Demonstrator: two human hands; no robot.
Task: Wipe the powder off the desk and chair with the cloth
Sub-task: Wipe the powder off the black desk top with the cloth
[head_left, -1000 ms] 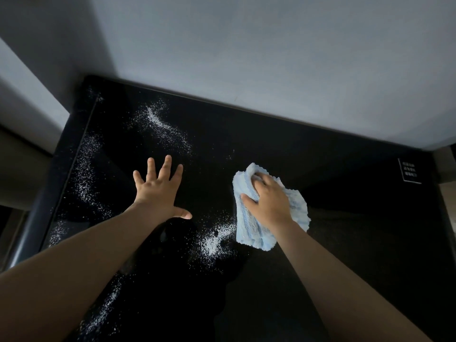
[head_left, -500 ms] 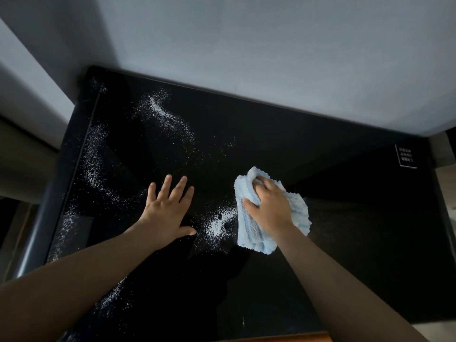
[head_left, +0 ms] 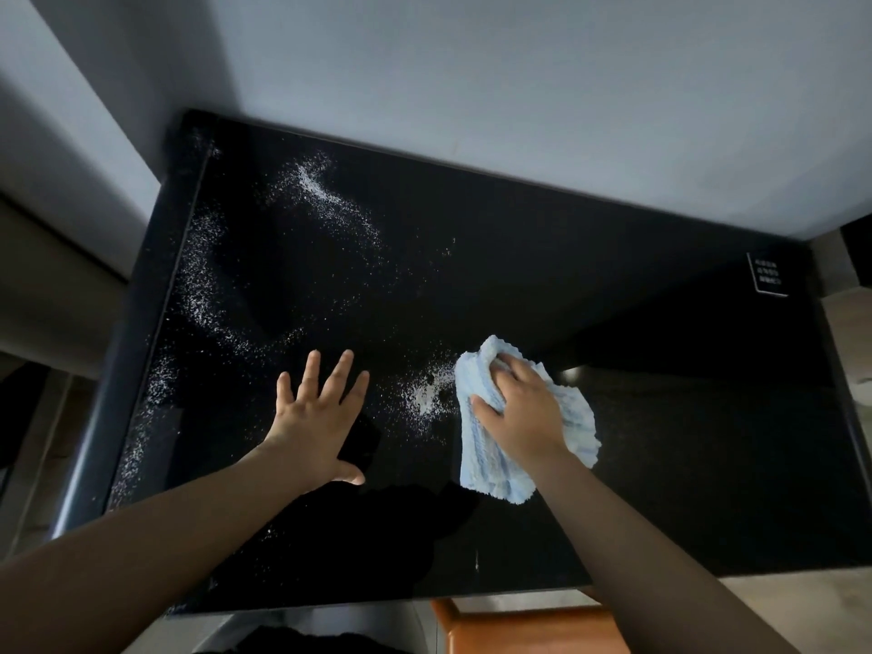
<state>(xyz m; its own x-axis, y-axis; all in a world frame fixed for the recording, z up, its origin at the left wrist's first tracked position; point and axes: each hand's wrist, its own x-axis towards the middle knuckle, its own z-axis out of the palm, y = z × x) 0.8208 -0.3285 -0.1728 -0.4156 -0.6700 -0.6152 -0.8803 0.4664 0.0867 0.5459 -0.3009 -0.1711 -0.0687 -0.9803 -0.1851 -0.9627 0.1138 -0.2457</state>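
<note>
A glossy black desk [head_left: 660,441] stands against a grey wall. White powder [head_left: 424,394] lies in a small heap just left of a crumpled light blue cloth [head_left: 490,464]. More powder [head_left: 325,195] streaks the far left part and the left edge. My right hand [head_left: 524,413] grips the cloth and presses it onto the desk. My left hand [head_left: 316,417] rests flat on the desk with fingers spread, left of the heap. An orange wooden chair [head_left: 519,630] shows below the desk's near edge.
A small white-printed label [head_left: 768,275] sits at the desk's far right corner. The grey wall [head_left: 472,77] runs along the back and left. Floor shows at the left and right of the desk.
My view has pulled back, so the desk's near edge and the chair now show. Both hands have come nearer along the desk, and the powder heap lies closer to the cloth.
</note>
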